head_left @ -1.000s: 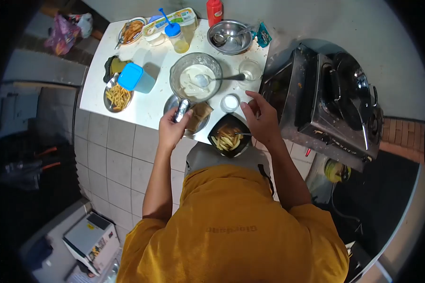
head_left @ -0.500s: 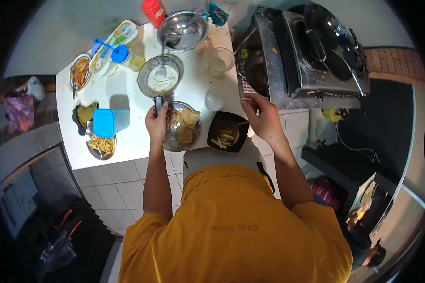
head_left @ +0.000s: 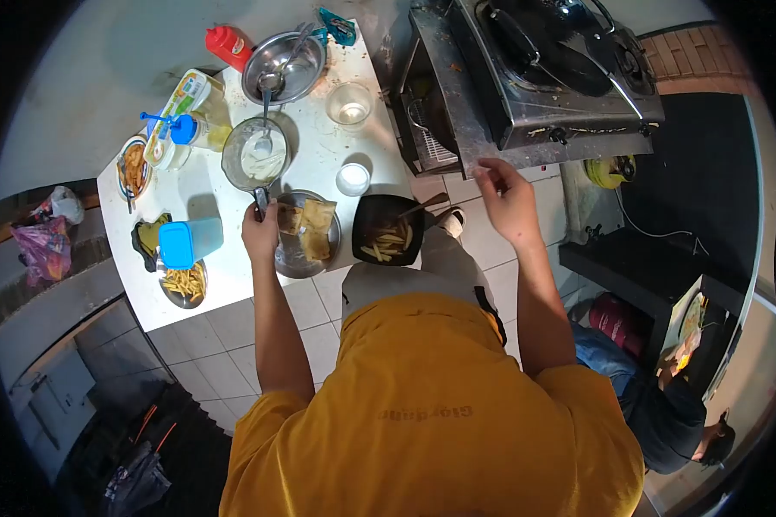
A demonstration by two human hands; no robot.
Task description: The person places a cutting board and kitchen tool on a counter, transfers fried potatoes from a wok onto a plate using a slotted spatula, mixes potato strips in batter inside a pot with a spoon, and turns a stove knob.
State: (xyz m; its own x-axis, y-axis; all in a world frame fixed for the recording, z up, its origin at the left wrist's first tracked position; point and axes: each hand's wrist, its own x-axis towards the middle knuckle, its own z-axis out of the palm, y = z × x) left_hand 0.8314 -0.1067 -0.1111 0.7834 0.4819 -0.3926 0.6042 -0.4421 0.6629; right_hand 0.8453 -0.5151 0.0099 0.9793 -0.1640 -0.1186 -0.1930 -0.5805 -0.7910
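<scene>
My left hand (head_left: pixel 260 231) is closed around the dark handle of a small saucepan (head_left: pixel 231 164) on the white table. White creamy sauce (head_left: pixel 265 164) and a spoon (head_left: pixel 265 129) are in the pan. Just right of that hand, a metal plate (head_left: pixel 295 258) holds folded, browned flatbread-like pieces (head_left: pixel 317 228). My right hand (head_left: pixel 507 202) hangs in the air by the stove stand's front edge, fingers loosely bent and apart, with nothing visible in it. Between my hands, near the table's edge, is a black square pan (head_left: pixel 366 215) of fries (head_left: pixel 388 241) with a utensil handle (head_left: pixel 429 204) sticking out.
A metal bowl (head_left: pixel 306 79), red bottle (head_left: pixel 227 45), glass (head_left: pixel 349 105) and small white cup (head_left: pixel 353 179) stand on the table (head_left: pixel 233 280). Left are a blue-lidded container (head_left: pixel 178 246) and a plate of fries (head_left: pixel 184 284). The stove (head_left: pixel 569 103) is right; a person (head_left: pixel 664 414) is lower right.
My right hand has moved away from the table's right edge, rightward, and its fingers have loosened. My left hand stays on the saucepan handle. The view has shifted, with the table further left.
</scene>
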